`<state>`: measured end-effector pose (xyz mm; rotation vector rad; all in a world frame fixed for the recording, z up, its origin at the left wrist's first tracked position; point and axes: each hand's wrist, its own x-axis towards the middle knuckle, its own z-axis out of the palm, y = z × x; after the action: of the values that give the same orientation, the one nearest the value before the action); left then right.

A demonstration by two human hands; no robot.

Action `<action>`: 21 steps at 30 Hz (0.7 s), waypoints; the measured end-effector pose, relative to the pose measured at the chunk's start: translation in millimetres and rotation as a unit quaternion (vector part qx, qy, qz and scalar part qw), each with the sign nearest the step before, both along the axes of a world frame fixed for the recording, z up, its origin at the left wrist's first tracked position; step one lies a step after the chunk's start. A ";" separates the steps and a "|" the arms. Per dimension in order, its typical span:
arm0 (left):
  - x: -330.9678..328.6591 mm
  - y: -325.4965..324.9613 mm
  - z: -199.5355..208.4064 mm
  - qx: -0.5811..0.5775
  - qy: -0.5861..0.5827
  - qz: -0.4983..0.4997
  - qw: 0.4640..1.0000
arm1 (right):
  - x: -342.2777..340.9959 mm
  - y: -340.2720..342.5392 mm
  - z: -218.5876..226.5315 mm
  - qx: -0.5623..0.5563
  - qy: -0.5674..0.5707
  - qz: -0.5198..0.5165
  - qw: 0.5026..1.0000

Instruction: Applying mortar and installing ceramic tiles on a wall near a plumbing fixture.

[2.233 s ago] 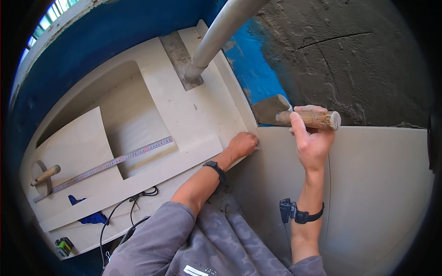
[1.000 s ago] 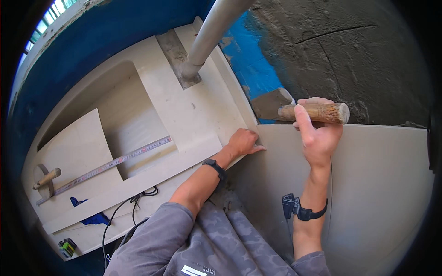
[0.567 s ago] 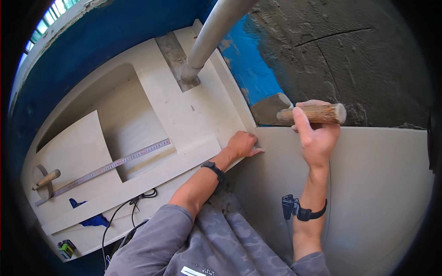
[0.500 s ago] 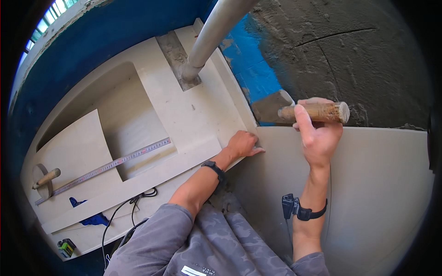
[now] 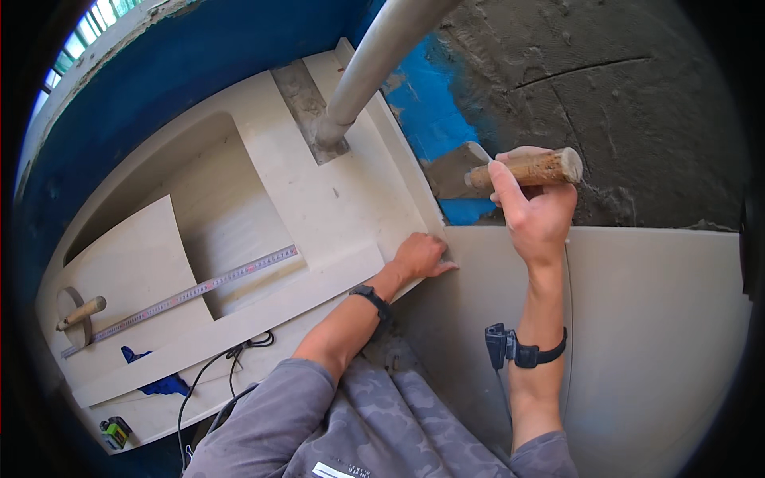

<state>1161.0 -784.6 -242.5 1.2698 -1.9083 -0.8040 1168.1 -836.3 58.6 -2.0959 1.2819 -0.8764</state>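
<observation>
Right of centre, our right hand point(image 5: 540, 211) clasps a wooden-handled grey metal trowel point(image 5: 480, 177), its blade point(image 5: 451, 169) over a bright-blue coated strip point(image 5: 434, 115) beside rough grey mortar point(image 5: 637, 119) in the upper right. Our left hand point(image 5: 419, 255), loosely curled, rests mid-frame at an off-white slab's point(image 5: 343, 207) edge; we cannot tell whether it grips anything.

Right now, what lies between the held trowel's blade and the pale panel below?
The head view shows a blue wall patch between the blade and the panel.
</observation>
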 end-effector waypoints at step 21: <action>1.4 -3.8 0.6 -0.004 0.004 -0.004 1.000 | 32.0 -26.0 0.0 -0.065 -0.006 0.016 0.998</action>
<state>1162.4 -788.4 -241.9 1.2533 -1.9101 -0.8040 1200.1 -862.3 58.6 -2.2008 1.2122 -0.9806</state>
